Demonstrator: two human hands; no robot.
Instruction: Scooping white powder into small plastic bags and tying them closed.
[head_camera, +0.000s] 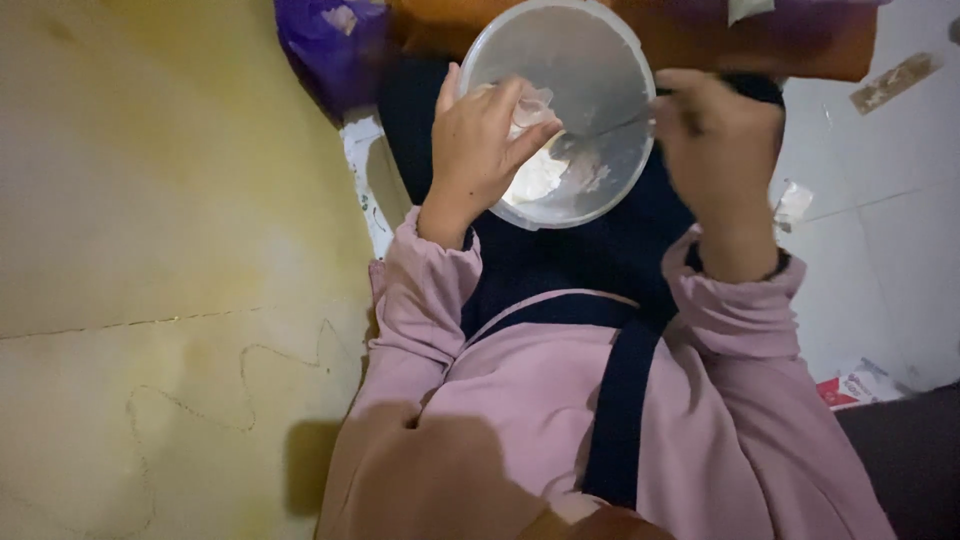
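A yellowish floor (150, 250) lies on the left, pale tiles (880, 250) on the right. Over the lap, the left hand (480, 150) grips the near rim of a translucent plastic bowl (580, 70), thumb inside. The right hand (715, 130) is clenched on a thin utensil (610, 125) reaching into whitish dough (545, 170). The bowl looks light, slightly flexible and probably slick; the rim is its surest hold.

The bowl (585, 60) was translucent plastic, smooth and faintly glossy, holding a pale, pasty mass (540, 175) — the sleeves (425, 290) were matt pink cloth, the floor (160, 200) dull, scuffed yellow, and the bag (325, 45) shiny purple plastic.
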